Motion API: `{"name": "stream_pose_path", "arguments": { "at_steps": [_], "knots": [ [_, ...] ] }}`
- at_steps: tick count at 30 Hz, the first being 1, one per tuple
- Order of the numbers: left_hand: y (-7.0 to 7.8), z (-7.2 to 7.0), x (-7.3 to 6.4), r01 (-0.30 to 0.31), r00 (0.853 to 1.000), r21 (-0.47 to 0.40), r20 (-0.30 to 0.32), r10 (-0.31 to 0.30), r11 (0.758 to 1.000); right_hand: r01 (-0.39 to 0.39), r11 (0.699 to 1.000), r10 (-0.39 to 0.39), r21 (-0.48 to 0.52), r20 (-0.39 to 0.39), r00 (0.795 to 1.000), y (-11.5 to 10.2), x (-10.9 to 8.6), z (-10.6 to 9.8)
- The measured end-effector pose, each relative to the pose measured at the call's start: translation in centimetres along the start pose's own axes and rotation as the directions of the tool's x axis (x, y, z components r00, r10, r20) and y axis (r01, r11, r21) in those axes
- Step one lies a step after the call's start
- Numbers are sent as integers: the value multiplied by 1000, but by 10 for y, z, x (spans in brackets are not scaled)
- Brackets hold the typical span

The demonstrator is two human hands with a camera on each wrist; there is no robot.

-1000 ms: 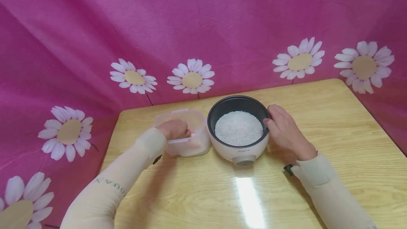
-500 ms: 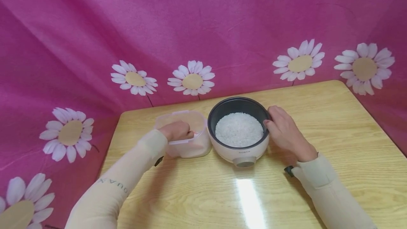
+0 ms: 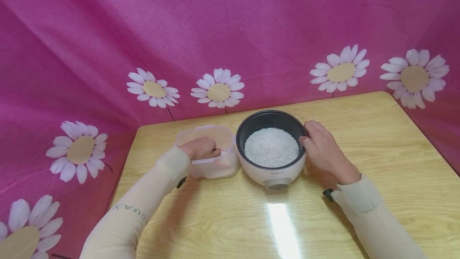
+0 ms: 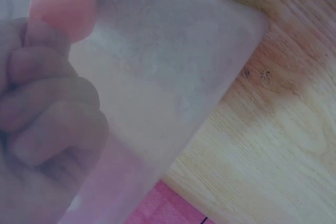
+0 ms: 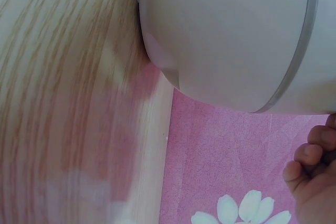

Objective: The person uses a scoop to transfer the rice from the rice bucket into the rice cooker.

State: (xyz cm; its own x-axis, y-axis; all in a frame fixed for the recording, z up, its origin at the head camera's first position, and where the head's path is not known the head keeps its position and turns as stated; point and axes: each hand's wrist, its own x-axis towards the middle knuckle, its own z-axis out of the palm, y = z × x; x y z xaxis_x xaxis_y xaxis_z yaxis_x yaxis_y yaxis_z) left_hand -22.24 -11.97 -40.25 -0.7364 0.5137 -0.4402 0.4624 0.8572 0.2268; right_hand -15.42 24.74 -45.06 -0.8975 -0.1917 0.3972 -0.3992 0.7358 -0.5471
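In the head view, my left hand (image 3: 201, 148) reaches down into a translucent plastic container (image 3: 212, 169) at the left. The left wrist view shows that hand's fingers curled around a pink, scoop-like plastic piece (image 4: 71, 11), most of it hidden by the fingers. White grains show through the container's wall. Right beside it stands a white rice cooker (image 3: 248, 171) with a dark inner pot, holding a mound of white rice (image 3: 272, 147). My right hand (image 3: 323, 145) grips the cooker's right rim, thumb at the top edge and fingers curled against the outer side.
Both vessels stand toward the back of a wooden table (image 3: 223, 219). A magenta cloth (image 3: 273, 31) with daisy prints hangs behind and to the left. The cooker's round knob (image 3: 277, 184) faces the front.
My left hand has shifted slightly to the right inside the container, still gripping the pink piece. The right hand keeps its hold on the cooker's rim; the view has drifted a little.
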Motion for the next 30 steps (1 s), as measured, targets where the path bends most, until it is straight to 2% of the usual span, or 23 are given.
{"name": "stream_pose_path", "arguments": {
  "at_steps": [4, 16, 30],
  "knots": [
    [1, -1, 0, 36, 999, -27, 19, -36, 999, 8, 1000, -8, 3, -10, 1000, 1, 0, 0],
    [1, -1, 1, 26, 999, -15, 24, -26, 1000, 21, 1000, -21, 6, -23, 1000, 2, -1, 1],
    [0, 0, 1, 80, 996, -67, 38, -77, 995, 26, 1000, -26, 2, -39, 999, 3, -1, 2]
  ]
}}
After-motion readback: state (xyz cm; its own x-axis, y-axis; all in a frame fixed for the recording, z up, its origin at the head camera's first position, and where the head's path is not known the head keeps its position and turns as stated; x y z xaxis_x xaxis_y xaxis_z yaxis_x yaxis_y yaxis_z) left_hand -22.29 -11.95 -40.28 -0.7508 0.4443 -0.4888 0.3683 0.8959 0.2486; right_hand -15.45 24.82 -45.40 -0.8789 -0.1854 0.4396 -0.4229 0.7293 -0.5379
